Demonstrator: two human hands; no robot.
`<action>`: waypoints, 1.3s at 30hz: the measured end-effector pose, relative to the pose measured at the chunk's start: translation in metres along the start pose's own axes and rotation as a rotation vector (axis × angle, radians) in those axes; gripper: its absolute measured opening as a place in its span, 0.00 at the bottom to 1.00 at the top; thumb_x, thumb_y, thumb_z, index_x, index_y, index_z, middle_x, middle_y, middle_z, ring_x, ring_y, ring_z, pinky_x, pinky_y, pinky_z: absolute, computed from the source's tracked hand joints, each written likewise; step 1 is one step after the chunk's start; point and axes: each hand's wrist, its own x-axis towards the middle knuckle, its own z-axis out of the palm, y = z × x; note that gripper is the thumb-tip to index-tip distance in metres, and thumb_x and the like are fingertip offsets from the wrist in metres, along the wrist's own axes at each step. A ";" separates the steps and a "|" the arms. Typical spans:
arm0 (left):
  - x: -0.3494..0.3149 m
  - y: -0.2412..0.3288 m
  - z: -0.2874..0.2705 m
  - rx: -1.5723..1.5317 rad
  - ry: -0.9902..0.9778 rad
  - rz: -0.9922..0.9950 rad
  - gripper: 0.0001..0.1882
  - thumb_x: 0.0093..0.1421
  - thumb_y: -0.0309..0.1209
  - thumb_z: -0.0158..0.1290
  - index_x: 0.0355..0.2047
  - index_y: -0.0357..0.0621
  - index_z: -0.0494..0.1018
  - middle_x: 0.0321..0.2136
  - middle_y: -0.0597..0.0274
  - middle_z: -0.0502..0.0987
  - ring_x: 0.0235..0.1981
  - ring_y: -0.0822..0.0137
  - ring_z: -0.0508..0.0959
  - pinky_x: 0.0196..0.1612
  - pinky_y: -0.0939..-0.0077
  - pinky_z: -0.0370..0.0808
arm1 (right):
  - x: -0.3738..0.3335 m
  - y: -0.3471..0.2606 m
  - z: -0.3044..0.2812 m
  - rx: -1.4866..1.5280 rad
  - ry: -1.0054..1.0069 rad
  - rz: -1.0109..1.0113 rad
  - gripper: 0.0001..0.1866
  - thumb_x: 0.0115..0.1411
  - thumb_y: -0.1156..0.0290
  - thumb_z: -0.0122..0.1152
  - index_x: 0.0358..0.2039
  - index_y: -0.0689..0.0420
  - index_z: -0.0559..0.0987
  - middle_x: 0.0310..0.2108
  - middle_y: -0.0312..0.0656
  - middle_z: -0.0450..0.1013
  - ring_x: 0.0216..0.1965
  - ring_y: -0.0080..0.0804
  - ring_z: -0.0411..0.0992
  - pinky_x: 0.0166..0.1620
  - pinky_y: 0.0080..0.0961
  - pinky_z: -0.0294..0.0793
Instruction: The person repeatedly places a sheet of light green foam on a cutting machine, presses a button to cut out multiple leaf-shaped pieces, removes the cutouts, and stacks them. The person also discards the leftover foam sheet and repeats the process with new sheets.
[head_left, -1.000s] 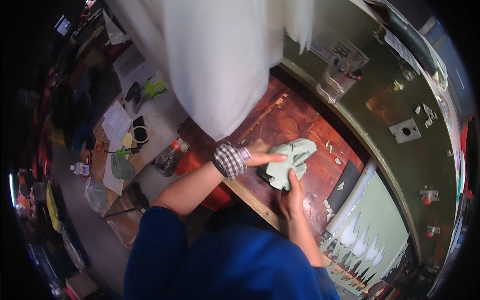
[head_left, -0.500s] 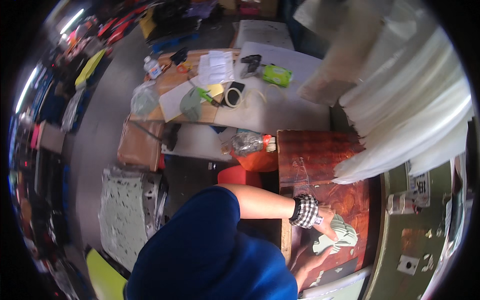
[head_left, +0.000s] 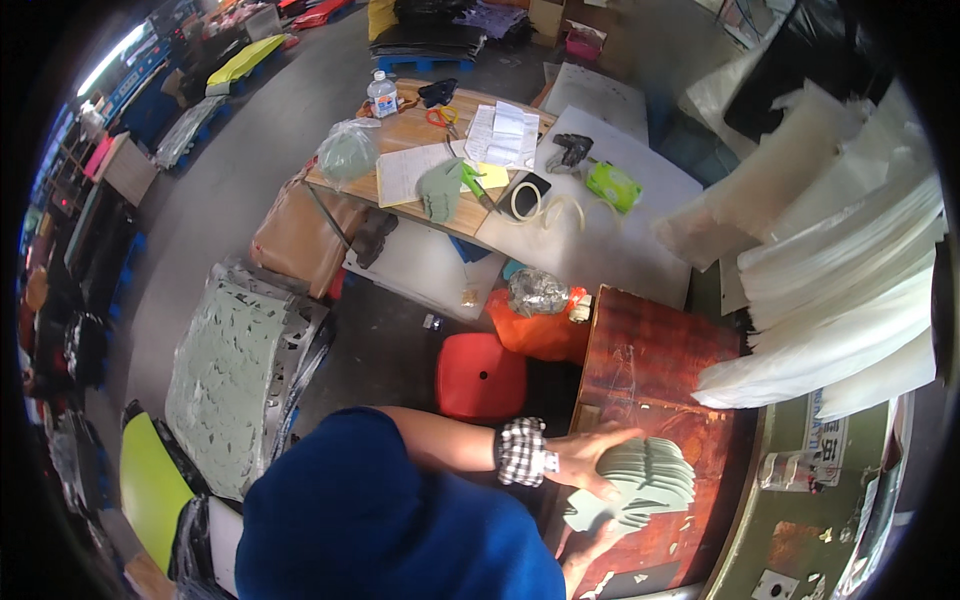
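Observation:
On the reddish-brown wooden board (head_left: 640, 345), a fanned stack of thin pale green cut-out sheets (head_left: 655, 478) lies at the lower right, its layers spread like overlapping leaves. My left hand (head_left: 582, 458), with a black-and-white checked band at the wrist, reaches over the stack's near left edge. Its fingers are spread apart, thumb and forefinger stretched along the sheets. From below, my right hand (head_left: 592, 546) grips the lower left end of the sheets, thumb on top; its other fingers are mostly hidden.
A red stool (head_left: 480, 375) stands left of the board, beside an orange bag (head_left: 535, 325). The table (head_left: 520, 245) beyond holds papers, green-handled cutters, tape rings and a bottle (head_left: 382, 95). White sheets (head_left: 830, 320) hang at right. A stack of grey-green sheets (head_left: 225, 365) stands at left.
The view has swung, bringing the stool into sight. My left hand has drawn back from the top of the stack and spread its fingers; the sheets now look more fanned out.

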 end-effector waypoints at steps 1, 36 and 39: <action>-0.007 0.003 -0.007 0.083 0.035 -0.015 0.59 0.42 0.50 0.64 0.65 0.32 0.46 0.58 0.41 0.56 0.62 0.49 0.58 0.64 0.60 0.56 | -0.003 -0.001 0.004 0.028 -0.018 0.062 0.56 0.47 0.44 0.69 0.66 0.58 0.49 0.58 0.48 0.59 0.56 0.40 0.62 0.58 0.39 0.62; -0.275 -0.005 -0.457 -0.373 0.414 -0.249 0.41 0.64 0.44 0.49 0.67 0.34 0.43 0.61 0.46 0.58 0.63 0.60 0.58 0.64 0.69 0.53 | 0.030 0.125 0.511 0.080 -0.384 0.476 0.43 0.50 0.71 0.65 0.64 0.62 0.55 0.56 0.45 0.65 0.57 0.35 0.63 0.59 0.31 0.62; -0.275 -0.001 -0.476 -0.450 0.387 -0.258 0.40 0.67 0.44 0.45 0.68 0.38 0.38 0.62 0.42 0.54 0.64 0.58 0.56 0.65 0.66 0.51 | 0.041 0.128 0.515 0.136 -0.344 0.535 0.38 0.50 0.67 0.62 0.61 0.62 0.59 0.54 0.46 0.67 0.55 0.37 0.66 0.58 0.33 0.64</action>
